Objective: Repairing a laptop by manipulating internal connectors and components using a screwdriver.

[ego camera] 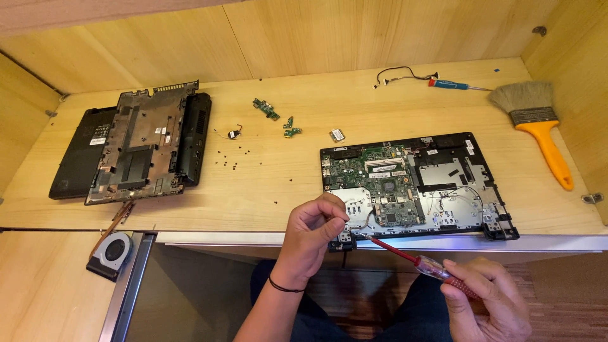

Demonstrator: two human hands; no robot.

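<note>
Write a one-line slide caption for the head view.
Left hand pinches a wire at the opened laptop base while the right hand holds a red screwdriver.

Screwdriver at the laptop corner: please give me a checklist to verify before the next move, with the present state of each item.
1. Screwdriver held by right hand: ok, the fingers wrap the handle.
2. Tip at the near-left corner of the laptop base: ok, though whether it sits in a screw head: cannot tell.
3. Left hand at that corner: ok, the fingers pinch near a thin wire; actual hold: cannot tell.
4. Base fully on the table: not ok, its near edge lies at the table edge.
5. Loose screws gathered: not ok, they lie scattered.
6. Brush away from the work: ok.
</note>
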